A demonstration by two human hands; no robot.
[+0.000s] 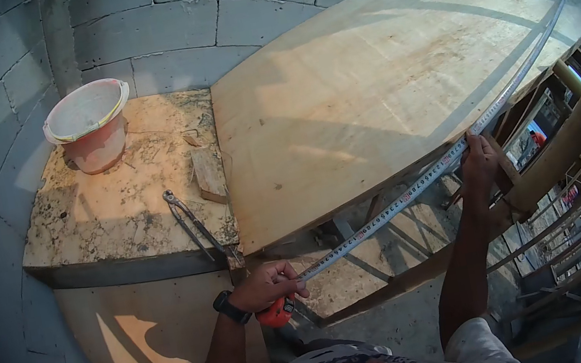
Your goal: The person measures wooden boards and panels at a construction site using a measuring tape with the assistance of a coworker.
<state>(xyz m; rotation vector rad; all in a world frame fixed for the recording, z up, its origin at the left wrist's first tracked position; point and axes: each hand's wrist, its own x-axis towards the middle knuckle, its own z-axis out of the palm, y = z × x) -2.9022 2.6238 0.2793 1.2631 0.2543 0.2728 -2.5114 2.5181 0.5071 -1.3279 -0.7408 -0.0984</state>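
Note:
My left hand point(266, 287) is closed round a tape measure, with its orange case point(276, 313) showing below the fingers. From there the white blade point(395, 203) runs up and to the right along the near edge of a large plywood sheet point(339, 103). Farther along, my right hand point(478, 158) pinches the blade close to the plywood edge. Beyond that hand the blade goes on to the sheet's far right end. A pair of pincers point(188, 219) lies left of the sheet, nearer my left hand.
A pinkish bucket point(93, 131) stands on a stained board point(145, 191) at the left, near a small wood block point(209, 174). Grey block walls point(184, 21) enclose the back and left. Bamboo poles point(558, 157) and an open drop lie to the right.

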